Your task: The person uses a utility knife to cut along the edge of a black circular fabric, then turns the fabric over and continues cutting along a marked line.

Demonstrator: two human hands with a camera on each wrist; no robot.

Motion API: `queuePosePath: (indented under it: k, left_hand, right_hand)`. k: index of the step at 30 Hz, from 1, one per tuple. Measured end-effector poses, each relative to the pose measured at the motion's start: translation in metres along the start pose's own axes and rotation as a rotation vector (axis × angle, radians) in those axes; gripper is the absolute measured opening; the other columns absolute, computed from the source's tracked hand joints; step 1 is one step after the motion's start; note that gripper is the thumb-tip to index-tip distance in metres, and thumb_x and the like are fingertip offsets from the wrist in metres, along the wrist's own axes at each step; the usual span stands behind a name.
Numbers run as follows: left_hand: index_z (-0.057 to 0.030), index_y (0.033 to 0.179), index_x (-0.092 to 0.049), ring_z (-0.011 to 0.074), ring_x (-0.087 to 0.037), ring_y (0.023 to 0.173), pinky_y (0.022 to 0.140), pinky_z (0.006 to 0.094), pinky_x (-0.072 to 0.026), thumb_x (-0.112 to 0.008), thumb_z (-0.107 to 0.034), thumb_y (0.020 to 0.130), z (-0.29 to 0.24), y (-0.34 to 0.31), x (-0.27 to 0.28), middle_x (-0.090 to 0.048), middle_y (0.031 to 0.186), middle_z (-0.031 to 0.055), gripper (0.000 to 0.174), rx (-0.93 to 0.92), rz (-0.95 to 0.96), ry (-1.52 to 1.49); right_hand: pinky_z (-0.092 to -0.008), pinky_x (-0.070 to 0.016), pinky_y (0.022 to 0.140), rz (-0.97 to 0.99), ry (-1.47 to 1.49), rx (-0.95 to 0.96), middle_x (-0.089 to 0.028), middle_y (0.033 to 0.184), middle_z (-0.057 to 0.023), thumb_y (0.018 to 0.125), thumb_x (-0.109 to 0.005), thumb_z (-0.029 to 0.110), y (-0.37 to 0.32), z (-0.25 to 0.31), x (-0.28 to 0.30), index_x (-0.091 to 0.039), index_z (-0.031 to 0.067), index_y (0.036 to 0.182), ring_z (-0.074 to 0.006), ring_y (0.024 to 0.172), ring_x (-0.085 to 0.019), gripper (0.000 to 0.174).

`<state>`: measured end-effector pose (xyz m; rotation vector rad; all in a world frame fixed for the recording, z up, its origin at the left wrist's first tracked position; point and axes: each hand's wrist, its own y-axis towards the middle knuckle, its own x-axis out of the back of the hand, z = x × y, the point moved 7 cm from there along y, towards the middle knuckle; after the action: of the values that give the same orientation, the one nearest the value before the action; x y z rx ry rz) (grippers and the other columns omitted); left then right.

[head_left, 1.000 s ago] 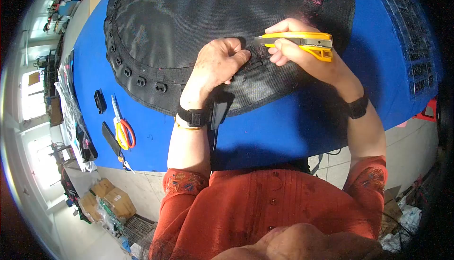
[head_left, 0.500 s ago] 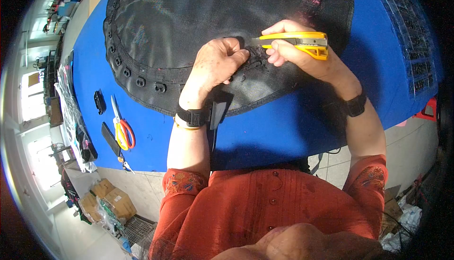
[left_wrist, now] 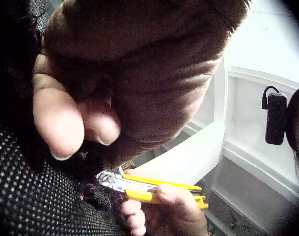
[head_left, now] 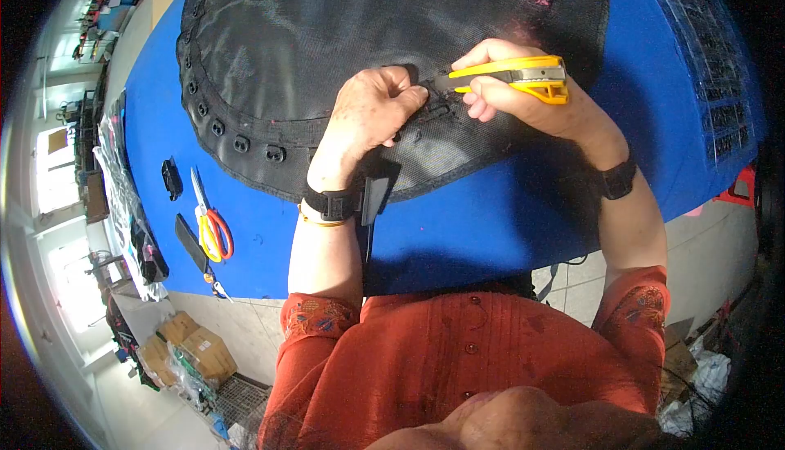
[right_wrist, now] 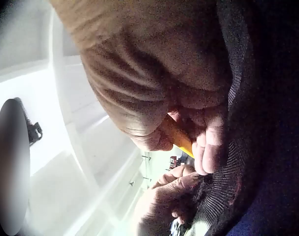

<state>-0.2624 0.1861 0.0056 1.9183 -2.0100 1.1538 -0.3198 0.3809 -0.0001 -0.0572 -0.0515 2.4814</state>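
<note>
While right hand (head_left: 531, 102) grips cutter (head_left: 511, 72) at mesh (head_left: 327, 16), scissors (head_left: 211, 225) lie well apart.

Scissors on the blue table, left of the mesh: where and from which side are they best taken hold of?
Take the scissors by the red and yellow handle loops, coming from the table's near edge. They lie flat and closed, loops toward the person, blades pointing away. The left hand, nearer them, pinches the black mesh; the right hand holds the yellow knife.

mesh (head_left: 327, 33) on table (head_left: 507, 213) | scissors (head_left: 211, 229) left of mesh | knife (head_left: 511, 74) above mesh
</note>
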Motion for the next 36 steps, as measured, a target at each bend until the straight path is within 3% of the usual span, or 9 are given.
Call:
queuePosePath:
  k: [2, 16, 19, 22, 36]
  left_hand:
    - [-0.0083, 0.074, -0.06, 0.0062, -0.049, 0.046, 0.044, 0.0262, -0.0406, -0.073, -0.026, 0.101, 0.001, 0.0, 0.0, -0.054, 0.059, -0.0036, 0.035, 0.003, 0.0, -0.001]
    - [-0.0081, 0.075, -0.061, 0.0057, -0.048, 0.047, 0.044, 0.0258, -0.0411, -0.073, -0.027, 0.101, 0.005, 0.003, -0.001, -0.054, 0.06, -0.0041, 0.034, 0.006, 0.003, -0.028]
    - [-0.0034, 0.076, -0.066, 0.0143, -0.06, 0.047, 0.048, 0.0335, -0.0502, -0.075, -0.028, 0.096, 0.005, 0.002, 0.002, -0.063, 0.059, 0.007, 0.033, 0.019, -0.015, 0.0]
    - [-0.0086, 0.075, -0.06, 0.0062, -0.049, 0.048, 0.045, 0.0261, -0.042, -0.074, -0.028, 0.1, 0.0, -0.001, 0.001, -0.056, 0.062, -0.0035, 0.034, 0.032, -0.004, 0.0]
    - [-0.008, 0.073, -0.058, 0.0051, -0.049, 0.047, 0.043, 0.0255, -0.0407, -0.073, -0.025, 0.101, -0.002, -0.001, 0.0, -0.053, 0.059, -0.0045, 0.037, -0.027, 0.01, -0.006]
  right_hand:
    - [-0.0282, -0.0617, 0.08, 0.014, -0.015, -0.014, -0.073, 0.1, -0.0081, 0.104, -0.06, 0.014, -0.001, 0.003, 0.0, -0.065, -0.0003, 0.125, -0.0109, 0.088, -0.072, 0.026]
    - [-0.0298, -0.0621, 0.08, 0.058, -0.057, -0.017, -0.073, 0.098, -0.0095, 0.103, -0.06, 0.019, -0.005, 0.01, 0.003, -0.065, 0.0011, 0.125, -0.0129, 0.086, -0.072, 0.029]
    - [-0.0303, -0.0618, 0.078, 0.055, -0.033, -0.02, -0.073, 0.098, -0.0097, 0.103, -0.06, 0.02, -0.007, 0.008, 0.003, -0.065, 0.0015, 0.125, -0.0135, 0.085, -0.072, 0.029]
    - [-0.0309, -0.0615, 0.076, 0.071, 0.004, -0.085, -0.073, 0.097, -0.0104, 0.102, -0.06, 0.02, -0.011, 0.01, 0.001, -0.065, 0.0016, 0.125, -0.0141, 0.083, -0.072, 0.03]
    - [-0.0323, -0.0624, 0.077, 0.02, 0.014, -0.064, -0.073, 0.099, -0.0134, 0.103, -0.058, 0.018, -0.005, 0.005, 0.008, -0.062, 0.0001, 0.13, -0.017, 0.084, -0.074, 0.032]
